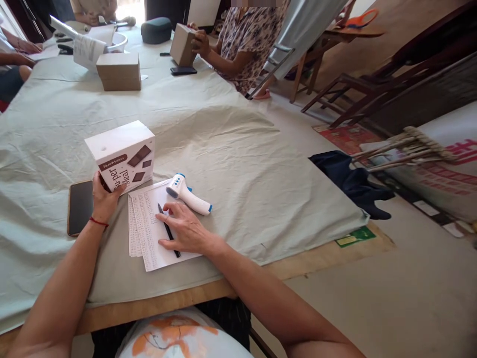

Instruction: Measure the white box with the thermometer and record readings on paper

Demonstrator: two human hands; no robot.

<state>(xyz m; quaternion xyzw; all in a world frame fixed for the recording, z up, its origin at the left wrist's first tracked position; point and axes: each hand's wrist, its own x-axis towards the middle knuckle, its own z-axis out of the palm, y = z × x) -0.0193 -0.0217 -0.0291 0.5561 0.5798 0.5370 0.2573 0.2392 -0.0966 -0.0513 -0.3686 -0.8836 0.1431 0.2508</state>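
A white printed box (130,161) with brown pictures stands tilted toward me at the table's near left. My left hand (105,199) grips its lower corner, the thumb on the printed face and fingers at the side. Sheets of paper (149,256) covered in small writing lie to the right of it. On them rests a black pen (176,252); my right hand (186,231) is over it, fingers spread and touching or just above it. A white and blue infrared thermometer (192,199) lies just beyond that hand.
A dark phone (80,209) lies beside my left wrist. Farther off on the cloth-covered table (223,144) are a brown carton (121,79), a dark case (156,31) and another phone (184,71). A person across holds a cardboard box (182,45); other people sit at the far left.
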